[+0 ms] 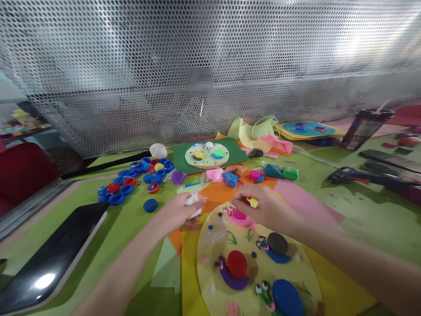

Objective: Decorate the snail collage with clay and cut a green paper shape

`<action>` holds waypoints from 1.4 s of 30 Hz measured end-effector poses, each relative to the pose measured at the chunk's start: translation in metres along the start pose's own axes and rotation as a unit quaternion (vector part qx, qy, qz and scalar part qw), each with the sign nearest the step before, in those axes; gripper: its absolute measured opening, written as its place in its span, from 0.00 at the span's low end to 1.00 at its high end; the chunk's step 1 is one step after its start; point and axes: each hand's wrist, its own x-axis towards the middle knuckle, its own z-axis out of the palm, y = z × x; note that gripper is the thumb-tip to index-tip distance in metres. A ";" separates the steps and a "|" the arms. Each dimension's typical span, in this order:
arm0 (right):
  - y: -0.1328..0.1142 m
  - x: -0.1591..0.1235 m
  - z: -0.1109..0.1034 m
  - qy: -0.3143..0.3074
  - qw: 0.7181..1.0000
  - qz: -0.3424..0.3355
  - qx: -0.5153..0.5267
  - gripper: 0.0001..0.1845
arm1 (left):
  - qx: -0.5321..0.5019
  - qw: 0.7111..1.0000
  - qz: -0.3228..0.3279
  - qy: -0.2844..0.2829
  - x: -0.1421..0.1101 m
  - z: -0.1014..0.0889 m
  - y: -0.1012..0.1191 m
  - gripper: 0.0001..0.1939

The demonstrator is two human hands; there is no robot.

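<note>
Perforated metal panel (131, 66) beyond both hands, green table (329, 184) beneath. Yellow disc (259, 272) below the grip and toward the wearer, upper edge right beside the right hand (259, 204). Seemingly well along, to judge by four snails on it: pink (241, 217) next to the right fingers, then ones with dark cap (278, 243), red cap (237, 264) and blue cap (287, 297) nearer the wearer, plus grass and a pink flower (232, 308). Cannot tell how much is left. Gripping a small white packet (194, 205) in the left hand (179, 210), just left of the disc's top; fingers curled on the right, with a scrap of yellow (252, 202) showing, but cannot tell whether pinched. Left of the left hand, a loose cap (150, 205), a pile of bottle caps (113, 188) and a black phone (52, 254). Clay packets (230, 179) crowding the space just past the fingers; glue gun (348, 175) well right. Right forearm in the way, hiding some of the disc's edge.
</note>
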 end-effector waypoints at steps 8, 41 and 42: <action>0.002 0.002 -0.005 -0.008 0.993 0.041 0.108 0.18 | -0.002 1.000 -0.018 0.017 0.002 0.001 0.001 0.30; -0.001 0.004 -0.010 0.016 0.992 0.051 0.114 0.10 | 0.004 0.999 -0.023 0.026 -0.002 0.003 0.006 0.25; -0.001 0.004 -0.010 0.014 0.992 0.053 0.117 0.11 | 0.002 0.999 -0.021 0.026 -0.001 0.003 0.006 0.25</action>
